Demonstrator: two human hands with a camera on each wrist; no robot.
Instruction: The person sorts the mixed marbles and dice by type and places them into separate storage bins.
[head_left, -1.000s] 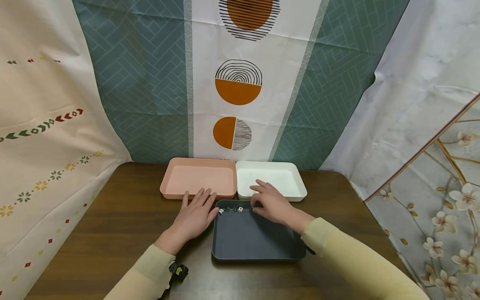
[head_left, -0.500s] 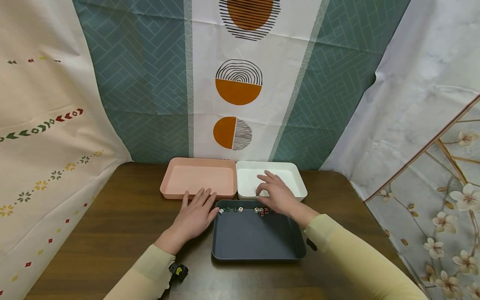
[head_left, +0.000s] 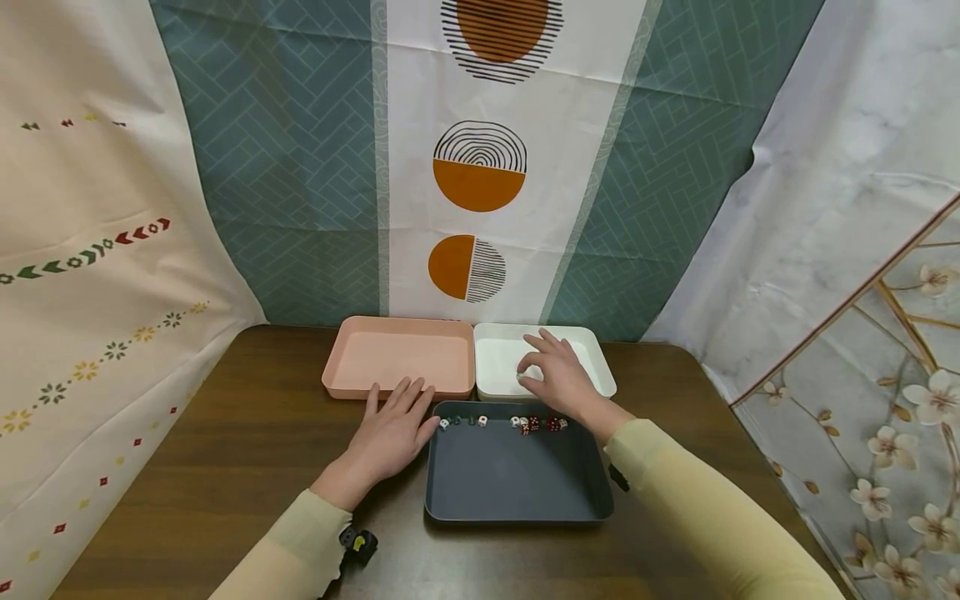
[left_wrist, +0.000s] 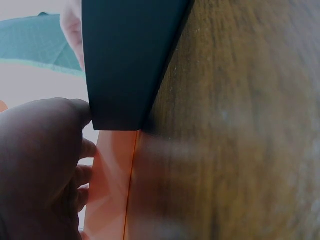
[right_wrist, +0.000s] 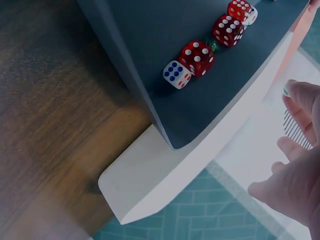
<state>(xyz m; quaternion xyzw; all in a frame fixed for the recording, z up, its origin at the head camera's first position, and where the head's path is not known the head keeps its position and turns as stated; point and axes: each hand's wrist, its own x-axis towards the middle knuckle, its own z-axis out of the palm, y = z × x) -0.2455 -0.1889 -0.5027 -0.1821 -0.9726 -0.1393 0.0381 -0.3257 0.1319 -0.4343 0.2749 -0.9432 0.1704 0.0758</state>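
Small whitish-green piece (right_wrist: 286,90), mostly hidden, sits between pinching fingers of the right hand (head_left: 558,377), centre-right; the left hand (head_left: 386,433), fingers spread, likely steadies the dark-grey rectangular tray (head_left: 517,479).

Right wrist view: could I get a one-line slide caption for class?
Red and white dice in a dark tray; right hand pinching something small.

I watch through a head camera looking forward and down from above the table (head_left: 217,450), as far as the patterned backdrop (head_left: 300,167). My left wrist camera sits low, rolled sideways, close beside the dark tray (left_wrist: 131,60). My right one, tipped well over, looks into that tray at close range. All three share it and the backdrop.
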